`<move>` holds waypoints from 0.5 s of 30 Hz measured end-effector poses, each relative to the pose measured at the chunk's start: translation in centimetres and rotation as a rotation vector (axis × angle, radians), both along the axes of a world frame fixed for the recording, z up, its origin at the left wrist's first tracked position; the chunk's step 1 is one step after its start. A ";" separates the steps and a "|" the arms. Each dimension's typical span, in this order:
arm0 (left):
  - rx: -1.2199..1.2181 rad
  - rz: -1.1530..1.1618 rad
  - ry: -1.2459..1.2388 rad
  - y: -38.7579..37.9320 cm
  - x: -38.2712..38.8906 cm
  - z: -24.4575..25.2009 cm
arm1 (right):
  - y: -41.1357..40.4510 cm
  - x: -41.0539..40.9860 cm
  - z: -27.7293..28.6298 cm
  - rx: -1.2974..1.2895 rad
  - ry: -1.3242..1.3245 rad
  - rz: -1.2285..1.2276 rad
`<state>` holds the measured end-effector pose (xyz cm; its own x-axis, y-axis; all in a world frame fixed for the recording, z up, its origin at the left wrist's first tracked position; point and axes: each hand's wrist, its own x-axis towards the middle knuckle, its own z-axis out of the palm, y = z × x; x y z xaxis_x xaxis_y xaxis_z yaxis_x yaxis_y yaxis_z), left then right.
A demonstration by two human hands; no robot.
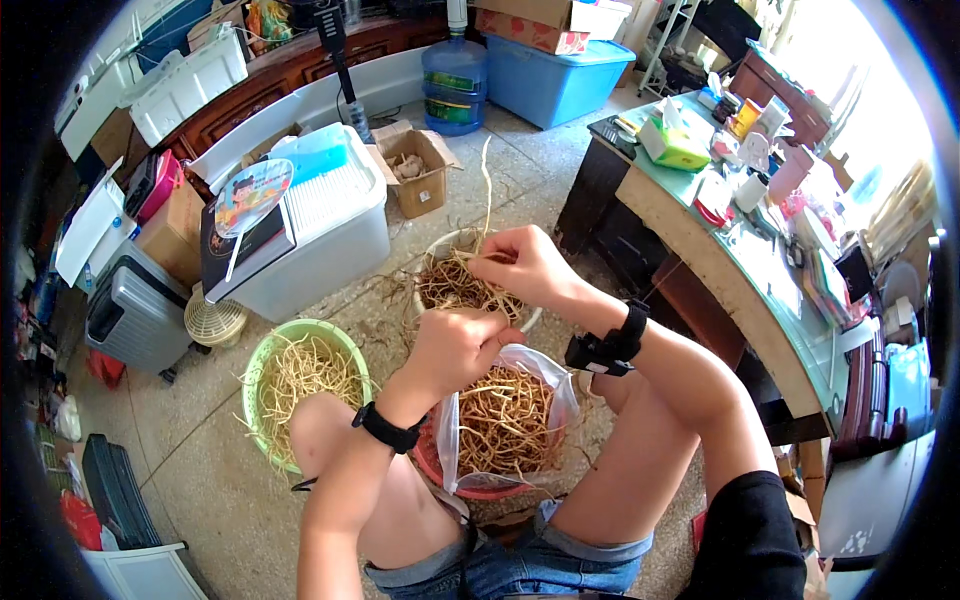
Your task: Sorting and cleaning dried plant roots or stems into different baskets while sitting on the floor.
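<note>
My right hand (525,264) pinches a long pale root (487,180), which stands up above a white-rimmed basin (531,322) of brown root scraps. Lower and to the left, my left hand (457,345) has its fingers closed together; whether something thin is between them cannot be told. Below that hand, thin yellowish-brown roots (502,420) fill a clear plastic bag set in a red basin (499,493). A green basket (259,375) of paler, cream-coloured roots (315,367) stands beside my left knee.
A lidded plastic storage box (330,247) stands at the left, with an open cardboard box (424,191) behind it. A cluttered glass-topped desk (675,187) curves along the right. A water bottle (454,86) and a blue bin (555,82) stand at the back.
</note>
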<state>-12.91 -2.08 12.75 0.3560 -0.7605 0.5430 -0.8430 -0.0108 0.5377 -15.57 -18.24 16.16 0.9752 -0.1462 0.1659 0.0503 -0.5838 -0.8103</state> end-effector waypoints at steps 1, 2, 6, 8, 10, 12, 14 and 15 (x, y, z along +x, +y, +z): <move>-0.002 -0.022 -0.062 0.1 -0.1 -0.1 | 0.1 -0.1 -0.3 -0.002 0.003 0.002; -0.004 -0.043 -0.122 0.1 -0.1 -0.3 | 0.4 -0.3 -0.6 -0.023 0.004 -0.004; -0.037 -0.259 -0.034 0.3 -1.1 -1.9 | -0.2 1.0 -3.1 -0.003 0.008 -0.126; -0.019 -0.452 -0.176 -0.3 -5.6 -2.4 | -2.0 2.6 -3.3 0.118 0.089 -0.314; -0.117 -0.542 -0.051 -0.8 -7.0 -2.4 | -3.8 2.9 -2.4 0.237 0.125 -0.344; -0.267 -0.459 0.074 -0.9 -4.1 -0.7 | -3.8 2.3 -2.6 0.333 0.059 -0.270; -0.220 -0.202 0.566 0.7 -1.6 0.7 | -2.9 1.3 -1.8 0.399 0.089 -0.206; -0.323 -0.133 0.886 1.3 -0.8 1.5 | -2.9 1.4 -1.8 0.440 0.106 -0.159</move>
